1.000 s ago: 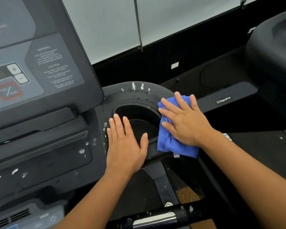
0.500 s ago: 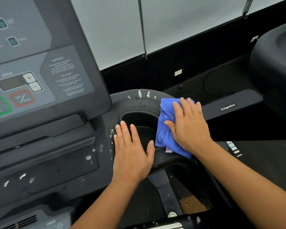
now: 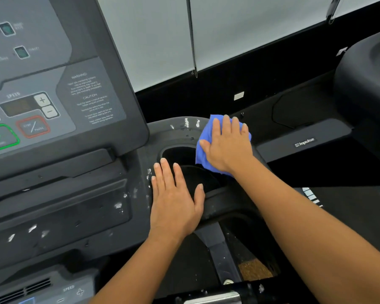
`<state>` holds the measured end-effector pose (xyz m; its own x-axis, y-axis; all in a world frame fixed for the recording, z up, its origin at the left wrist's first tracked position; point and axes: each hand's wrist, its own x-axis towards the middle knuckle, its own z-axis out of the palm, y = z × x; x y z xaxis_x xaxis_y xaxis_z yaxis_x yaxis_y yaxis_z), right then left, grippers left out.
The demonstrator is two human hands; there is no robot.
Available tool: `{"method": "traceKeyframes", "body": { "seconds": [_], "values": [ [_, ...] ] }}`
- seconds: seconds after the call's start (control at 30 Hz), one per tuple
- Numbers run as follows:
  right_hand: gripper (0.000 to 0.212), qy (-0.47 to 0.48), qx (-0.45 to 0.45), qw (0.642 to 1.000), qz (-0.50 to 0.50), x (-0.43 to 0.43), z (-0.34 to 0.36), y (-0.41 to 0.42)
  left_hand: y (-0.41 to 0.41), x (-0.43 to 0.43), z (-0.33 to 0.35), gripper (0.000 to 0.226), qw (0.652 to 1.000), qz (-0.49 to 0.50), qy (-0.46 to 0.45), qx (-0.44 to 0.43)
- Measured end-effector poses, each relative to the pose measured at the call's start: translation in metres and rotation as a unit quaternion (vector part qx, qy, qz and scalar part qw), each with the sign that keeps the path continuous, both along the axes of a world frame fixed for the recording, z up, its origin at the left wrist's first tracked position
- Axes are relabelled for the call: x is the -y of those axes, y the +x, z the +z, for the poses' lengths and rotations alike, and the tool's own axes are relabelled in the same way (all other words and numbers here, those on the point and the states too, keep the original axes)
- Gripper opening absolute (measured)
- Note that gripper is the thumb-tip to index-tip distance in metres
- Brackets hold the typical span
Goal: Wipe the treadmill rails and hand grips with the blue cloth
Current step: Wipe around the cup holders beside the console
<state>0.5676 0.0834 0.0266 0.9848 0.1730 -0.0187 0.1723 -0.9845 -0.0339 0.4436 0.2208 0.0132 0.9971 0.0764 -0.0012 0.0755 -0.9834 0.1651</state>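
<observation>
Both sets of fingers (image 3: 226, 126) are held straight: the cloth (image 3: 205, 133) is pressed by the right hand (image 3: 228, 148) onto the cup holder's (image 3: 162, 133) far right rim; the left hand (image 3: 176, 205) is laid flat on its near left rim.

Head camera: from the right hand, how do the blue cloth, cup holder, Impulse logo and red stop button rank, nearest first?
1. Blue cloth, pressed under the right hand.
2. Cup holder, just left of it.
3. Impulse logo, to the right.
4. Red stop button, far left on the console.
</observation>
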Motion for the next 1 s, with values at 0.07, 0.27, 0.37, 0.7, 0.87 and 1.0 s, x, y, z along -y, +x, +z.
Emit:
{"method": "traceKeyframes", "body": {
  "seconds": [0.07, 0.27, 0.37, 0.7, 0.87, 1.0],
  "values": [
    [0.07, -0.029, -0.002, 0.996, 0.081, -0.002, -0.002, 0.005, 0.001, 0.0, -0.001, 0.083, 1.0, 0.001, 0.004, -0.001],
    [0.084, -0.045, 0.003, 0.995, 0.084, 0.015, -0.004, -0.01, 0.0, 0.001, 0.0, 0.084, 1.0, 0.002, 0.011, 0.003],
    [0.086, -0.025, -0.003, 1.0, 0.017, -0.009, -0.002, 0.002, 0.001, 0.0, 0.0, 0.084, 1.0, 0.006, 0.004, 0.007],
    [0.096, -0.015, 0.009, 0.995, 0.093, -0.003, -0.006, 0.003, -0.005, -0.025, 0.005, 0.086, 0.997, -0.002, 0.073, 0.009],
    [0.094, -0.043, 0.014, 0.987, 0.153, -0.012, -0.007, 0.011, -0.014, -0.039, 0.001, 0.082, 0.996, -0.011, 0.085, 0.024],
    [0.092, -0.025, 0.034, 0.987, 0.153, 0.004, -0.009, 0.001, -0.015, -0.038, 0.006, 0.081, 0.999, -0.015, 0.046, 0.019]
  ]
}}
